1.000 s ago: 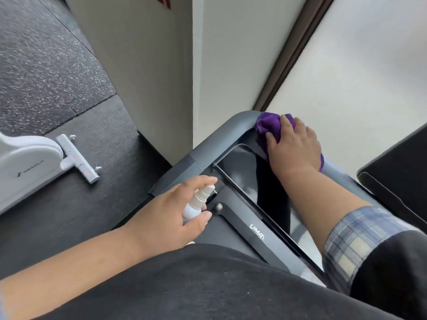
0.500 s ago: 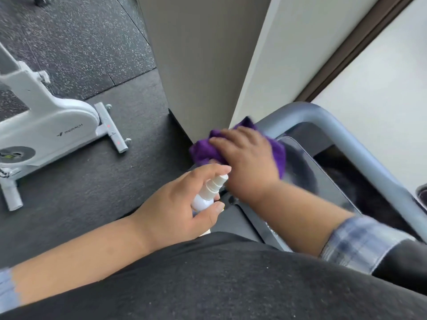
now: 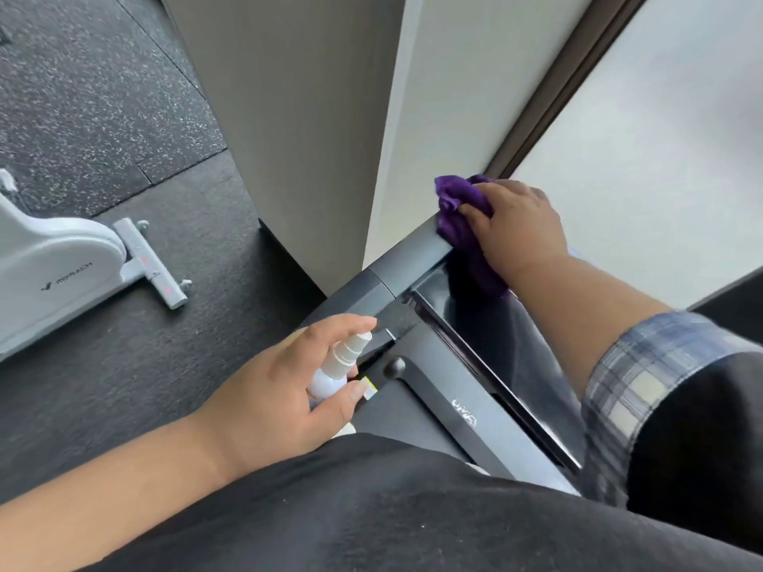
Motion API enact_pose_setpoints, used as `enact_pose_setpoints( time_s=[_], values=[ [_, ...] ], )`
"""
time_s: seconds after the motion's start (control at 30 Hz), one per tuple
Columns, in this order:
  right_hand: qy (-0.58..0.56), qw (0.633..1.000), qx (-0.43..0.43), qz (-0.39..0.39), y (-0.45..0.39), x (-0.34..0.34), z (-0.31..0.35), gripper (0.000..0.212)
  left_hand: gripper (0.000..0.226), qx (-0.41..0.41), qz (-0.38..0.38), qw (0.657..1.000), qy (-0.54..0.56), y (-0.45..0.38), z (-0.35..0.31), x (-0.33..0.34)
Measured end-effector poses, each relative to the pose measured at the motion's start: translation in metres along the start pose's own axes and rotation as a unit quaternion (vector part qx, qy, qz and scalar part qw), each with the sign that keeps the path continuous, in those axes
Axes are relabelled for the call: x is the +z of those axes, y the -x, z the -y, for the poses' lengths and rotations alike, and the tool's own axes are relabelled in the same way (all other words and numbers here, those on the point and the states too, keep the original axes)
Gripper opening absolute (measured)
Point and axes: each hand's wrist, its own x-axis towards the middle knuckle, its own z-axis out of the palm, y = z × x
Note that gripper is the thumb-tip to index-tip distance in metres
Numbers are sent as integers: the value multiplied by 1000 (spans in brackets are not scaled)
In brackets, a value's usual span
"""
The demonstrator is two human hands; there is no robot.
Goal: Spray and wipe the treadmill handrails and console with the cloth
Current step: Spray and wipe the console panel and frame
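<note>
My right hand (image 3: 518,225) presses a crumpled purple cloth (image 3: 458,208) onto the far corner of the treadmill's grey handrail (image 3: 406,258). The cloth hangs down over the rail toward the glossy black console screen (image 3: 495,336). My left hand (image 3: 285,390) holds a small white spray bottle (image 3: 340,365) upright near the console's left edge, index finger resting on the nozzle. A black console frame (image 3: 450,390) with a round knob runs below the screen. My dark shirt hides the lower part of the treadmill.
A beige wall pillar (image 3: 309,117) stands right behind the handrail. A white exercise bike base (image 3: 74,270) sits on the dark rubber floor at the left. A frosted window (image 3: 660,158) fills the right, with a dark machine edge (image 3: 735,307) below it.
My right hand has carried the cloth from the near left part of the handrail back to the far corner. My left hand has kept the bottle in about the same place.
</note>
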Motion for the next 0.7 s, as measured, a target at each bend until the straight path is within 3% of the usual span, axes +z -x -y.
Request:
enact_pose_setpoints(
  time_s=[0.13, 0.23, 0.33, 0.43, 0.53, 0.7],
  values=[
    [-8, 999, 53, -2, -5, 4, 15, 44, 55, 4, 0, 1000, -11, 6, 7, -6],
    [-22, 998, -60, 2, 27, 6, 64, 39, 55, 2, 3, 1000, -5, 12, 12, -9],
    [-59, 972, -225, 33, 80, 15, 121, 45, 54, 15, -6, 1000, 1, 11, 13, -12],
    [-69, 951, -296, 66, 98, 21, 138, 54, 52, 36, -3, 999, 7, 5, 10, -12],
    [-47, 963, -257, 61, 74, 16, 114, 48, 53, 54, 10, 998, 4, -1, 8, -11],
    [-20, 999, -39, -18, 21, 4, 28, 42, 58, 55, 27, 998, -2, 1, 11, -11]
  ],
)
